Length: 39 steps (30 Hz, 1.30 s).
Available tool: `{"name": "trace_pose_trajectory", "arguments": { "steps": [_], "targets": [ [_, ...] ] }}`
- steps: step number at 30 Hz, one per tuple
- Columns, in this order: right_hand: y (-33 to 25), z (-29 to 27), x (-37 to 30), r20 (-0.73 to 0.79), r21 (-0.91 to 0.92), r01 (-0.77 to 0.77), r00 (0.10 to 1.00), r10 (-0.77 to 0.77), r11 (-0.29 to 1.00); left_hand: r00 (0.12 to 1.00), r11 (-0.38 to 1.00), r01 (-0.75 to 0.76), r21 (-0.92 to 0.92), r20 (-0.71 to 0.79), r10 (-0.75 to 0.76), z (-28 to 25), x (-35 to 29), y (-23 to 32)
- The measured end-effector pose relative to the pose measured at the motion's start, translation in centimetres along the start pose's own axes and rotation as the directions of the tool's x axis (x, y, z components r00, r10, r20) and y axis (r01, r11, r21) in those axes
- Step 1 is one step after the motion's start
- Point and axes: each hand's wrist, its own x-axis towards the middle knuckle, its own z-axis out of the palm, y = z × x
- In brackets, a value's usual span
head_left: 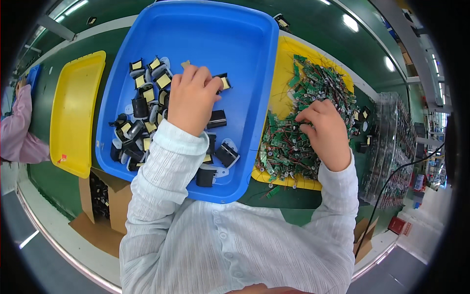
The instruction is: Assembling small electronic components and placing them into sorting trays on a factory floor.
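My left hand is palm down over the blue tray, fingers curled; what lies under them is hidden. A black plastic part with a pale yellow pad sits against its fingers, and a small yellowish piece shows beside the fingertips. Several similar black parts, some with grey tabs, lie heaped around my left wrist. My right hand reaches into a pile of small green circuit boards with thin wires. Its thumb and forefinger are drawn together, and anything between them is too small to make out.
The boards lie on a yellow tray. Another yellow tray is at left, near a co-worker's pink sleeve. A cardboard box holds dark parts below. Clear plastic trays of wired boards stand at right, beside a black cable.
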Motion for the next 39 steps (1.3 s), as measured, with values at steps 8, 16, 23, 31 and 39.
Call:
{"name": "trace_pose_trajectory", "arguments": {
  "steps": [8, 16, 23, 31, 39],
  "targets": [
    [-0.1, 3.2, 0.9, 0.004, -0.051, 0.111, 0.994, -0.111, 0.992, 0.952, 0.931, -0.169, -0.324, -0.299, 0.069, -1.1, 0.6, 1.8],
    [-1.6, -0.8, 0.3, 0.009, 0.388, -0.164, 0.985, 0.174, 0.907, 0.963, 0.361, 0.21, -0.908, 0.13, -0.235, -1.2, -1.5, 3.7],
    [-2.4, -0.9, -0.3, 0.127, 0.982, -0.159, 0.953, 0.276, 0.099, 0.959, 0.154, 0.256, -0.954, 0.23, -0.168, -0.5, -1.8, 5.6],
    [-4.0, 0.3, -0.2, 0.259, 0.964, -0.267, 0.941, 0.219, 0.006, 0.953, 0.151, 0.281, -0.948, 0.257, -0.164, -0.7, -1.8, 5.9],
    [-4.6, 0.5, -0.4, 0.294, 0.941, -0.324, 0.925, 0.243, 0.096, 0.94, 0.107, 0.286, -0.952, 0.257, -0.223, -0.3, -2.2, 5.7]
  ]
}}
